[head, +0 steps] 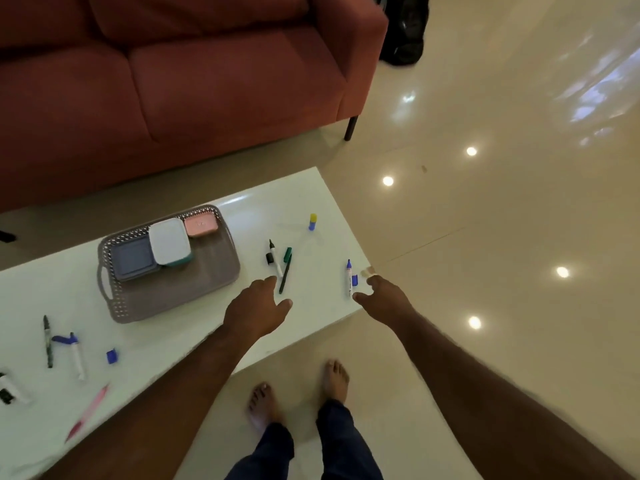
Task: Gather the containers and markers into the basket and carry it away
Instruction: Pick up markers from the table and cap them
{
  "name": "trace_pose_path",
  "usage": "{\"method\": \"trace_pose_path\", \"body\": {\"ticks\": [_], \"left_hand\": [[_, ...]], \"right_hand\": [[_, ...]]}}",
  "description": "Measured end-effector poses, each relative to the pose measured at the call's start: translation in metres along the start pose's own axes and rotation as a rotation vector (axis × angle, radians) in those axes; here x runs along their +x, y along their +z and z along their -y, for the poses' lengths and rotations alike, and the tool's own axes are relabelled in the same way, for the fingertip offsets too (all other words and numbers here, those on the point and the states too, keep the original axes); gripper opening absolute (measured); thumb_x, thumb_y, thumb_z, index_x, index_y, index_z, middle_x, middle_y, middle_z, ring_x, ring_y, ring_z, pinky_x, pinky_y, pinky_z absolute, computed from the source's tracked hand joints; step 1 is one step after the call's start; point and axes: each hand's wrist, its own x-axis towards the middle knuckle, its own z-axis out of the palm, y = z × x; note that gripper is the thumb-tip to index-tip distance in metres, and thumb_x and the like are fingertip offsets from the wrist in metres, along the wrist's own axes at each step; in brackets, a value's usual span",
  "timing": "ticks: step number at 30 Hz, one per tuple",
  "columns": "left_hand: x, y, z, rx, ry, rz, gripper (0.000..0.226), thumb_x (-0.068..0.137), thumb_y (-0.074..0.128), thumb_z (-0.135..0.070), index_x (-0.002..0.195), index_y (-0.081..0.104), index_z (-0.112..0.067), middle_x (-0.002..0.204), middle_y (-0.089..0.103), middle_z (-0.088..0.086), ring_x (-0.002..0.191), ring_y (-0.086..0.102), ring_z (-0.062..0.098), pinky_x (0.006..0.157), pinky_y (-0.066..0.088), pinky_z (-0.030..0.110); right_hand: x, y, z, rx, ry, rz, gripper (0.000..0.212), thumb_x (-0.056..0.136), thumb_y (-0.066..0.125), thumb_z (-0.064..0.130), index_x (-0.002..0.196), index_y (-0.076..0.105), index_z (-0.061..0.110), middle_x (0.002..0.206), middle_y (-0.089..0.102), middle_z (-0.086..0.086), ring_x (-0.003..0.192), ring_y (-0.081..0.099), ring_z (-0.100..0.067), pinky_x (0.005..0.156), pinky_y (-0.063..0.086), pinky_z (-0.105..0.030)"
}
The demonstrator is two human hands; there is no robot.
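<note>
Red sofa (173, 81) at 11 o'clock, glossy tile floor (502, 220) running 1 to 5 o'clock, black bag (403, 29) by the sofa arm at 12. White table (194, 344) fills 8 to 12 o'clock in front of you.

Grey perforated basket (211, 278) sits on the table at 10 o'clock. The containers look already in: slate blue one (133, 258), white-lidded one (169, 240) partly on top of it, pink one (201, 225) at the basket's far corner. So, judging by that, you're on the marker step.

Your left hand (258, 311) hovers at the table's near edge, fingers spread and empty, fingertips just beside the black marker (275, 259) and green marker (285, 271), which cross each other. Your right hand (384, 296) is at 1 o'clock by the table corner, fingers loosely hooked, holding nothing, just beside the blue marker (348, 278) and its loose blue cap (354, 280).

Next move probably: pinch each marker off the flat top, low profile, so come in shallow. The blue one lies near the edge and could roll off.

Still out: glue stick (312, 221) at 12; at 8 o'clock a dark marker (47, 341), blue-and-white marker (74, 353), another loose cap (111, 356), pink pen (88, 412), and a blurry white item (10, 389) at the frame edge.

Nothing blocks either reach.
</note>
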Motion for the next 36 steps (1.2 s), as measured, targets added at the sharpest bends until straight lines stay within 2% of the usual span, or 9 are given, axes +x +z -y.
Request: {"method": "trace_pose_path", "body": {"ticks": [3, 7, 13, 18, 23, 26, 28, 33, 36], "left_hand": [[0.042, 0.018, -0.014, -0.023, -0.024, -0.049, 0.068, 0.092, 0.048, -0.057, 0.147, 0.035, -0.020, 0.145, 0.047, 0.007, 0.130, 0.049, 0.027, 0.102, 0.045, 0.041], [0.096, 0.052, -0.026, -0.065, -0.031, -0.100, 0.065, 0.092, 0.048, -0.057, 0.145, 0.038, -0.021, 0.145, 0.049, 0.007, 0.127, 0.052, 0.028, 0.100, 0.047, 0.042], [0.128, 0.112, -0.027, -0.089, -0.017, -0.101, 0.064, 0.094, 0.047, -0.056, 0.147, 0.037, -0.022, 0.148, 0.047, 0.005, 0.131, 0.049, 0.026, 0.102, 0.043, 0.040], [0.137, 0.144, -0.027, -0.136, -0.033, -0.111, 0.062, 0.093, 0.047, -0.056, 0.146, 0.039, -0.024, 0.148, 0.046, 0.001, 0.131, 0.049, 0.023, 0.103, 0.043, 0.039], [0.153, 0.153, -0.027, -0.146, -0.048, -0.098, 0.060, 0.093, 0.047, -0.056, 0.144, 0.040, -0.025, 0.144, 0.050, 0.000, 0.124, 0.054, 0.023, 0.100, 0.047, 0.040], [0.166, 0.156, -0.032, -0.130, -0.050, -0.094, 0.058, 0.093, 0.047, -0.058, 0.141, 0.043, -0.025, 0.141, 0.054, 0.000, 0.123, 0.056, 0.023, 0.098, 0.049, 0.039], [0.176, 0.161, -0.037, -0.139, -0.054, -0.078, 0.056, 0.094, 0.046, -0.058, 0.139, 0.047, -0.024, 0.138, 0.057, 0.000, 0.121, 0.058, 0.022, 0.094, 0.049, 0.037], [0.195, 0.179, -0.051, -0.290, -0.152, 0.009, 0.057, 0.093, 0.045, -0.061, 0.133, 0.054, -0.020, 0.130, 0.063, 0.004, 0.115, 0.061, 0.023, 0.089, 0.047, 0.033], [0.199, 0.186, -0.057, -0.539, -0.198, 0.062, 0.060, 0.092, 0.044, -0.066, 0.127, 0.058, -0.020, 0.119, 0.068, 0.004, 0.106, 0.064, 0.021, 0.093, 0.052, 0.035]], "right_hand": [[0.057, 0.019, -0.011, 0.010, 0.011, -0.004, 0.055, 0.090, 0.062, 0.041, 0.137, 0.051, 0.013, 0.130, 0.063, -0.008, 0.120, 0.058, -0.025, 0.094, 0.043, -0.030], [0.127, 0.055, -0.034, 0.005, 0.043, -0.027, 0.045, 0.089, 0.061, 0.039, 0.127, 0.055, 0.014, 0.118, 0.067, -0.006, 0.105, 0.063, -0.025, 0.076, 0.040, -0.029], [0.180, 0.106, -0.058, -0.004, 0.098, -0.102, 0.054, 0.088, 0.061, 0.049, 0.128, 0.050, 0.016, 0.121, 0.059, -0.008, 0.106, 0.062, -0.029, 0.075, 0.043, -0.032], [0.204, 0.129, -0.066, 0.050, 0.125, -0.161, 0.043, 0.090, 0.061, 0.045, 0.120, 0.050, 0.016, 0.115, 0.053, -0.005, 0.080, 0.057, -0.023, 0.065, 0.044, -0.031], [0.218, 0.144, -0.063, 0.072, 0.038, -0.195, 0.029, 0.091, 0.062, 0.031, 0.112, 0.051, 0.013, 0.111, 0.054, -0.007, 0.072, 0.053, -0.024, 0.064, 0.039, -0.029], [0.220, 0.151, -0.057, 0.072, 0.004, -0.179, 0.030, 0.090, 0.064, 0.033, 0.111, 0.052, 0.015, 0.103, 0.054, -0.004, 0.066, 0.050, -0.018, 0.056, 0.036, -0.026], [0.219, 0.156, -0.054, 0.039, -0.034, -0.185, 0.028, 0.091, 0.062, 0.034, 0.112, 0.054, 0.017, 0.101, 0.055, -0.002, 0.068, 0.052, -0.016, 0.058, 0.040, -0.025], [0.212, 0.162, -0.055, 0.057, -0.118, -0.156, 0.021, 0.088, 0.061, 0.036, 0.102, 0.059, 0.021, 0.086, 0.054, 0.006, 0.063, 0.051, -0.011, 0.055, 0.037, -0.019], [0.202, 0.163, -0.055, 0.173, -0.241, -0.152, 0.019, 0.088, 0.065, 0.036, 0.101, 0.062, 0.021, 0.088, 0.057, 0.008, 0.067, 0.051, -0.008, 0.056, 0.033, -0.015]]}}
